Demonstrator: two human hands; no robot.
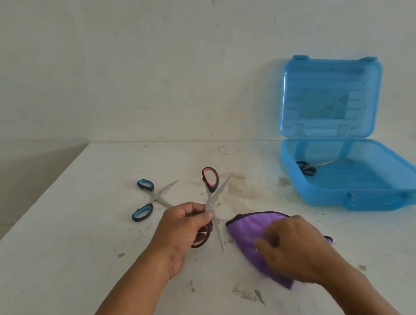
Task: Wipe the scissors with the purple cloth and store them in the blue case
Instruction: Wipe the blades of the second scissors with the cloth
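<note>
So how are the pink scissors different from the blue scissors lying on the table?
The pink scissors have pink handle linings; the blue scissors have blue ones. The left hand holds the pink scissors; the blue scissors lie untouched on the table. Both are open, with black-edged handles.
</note>
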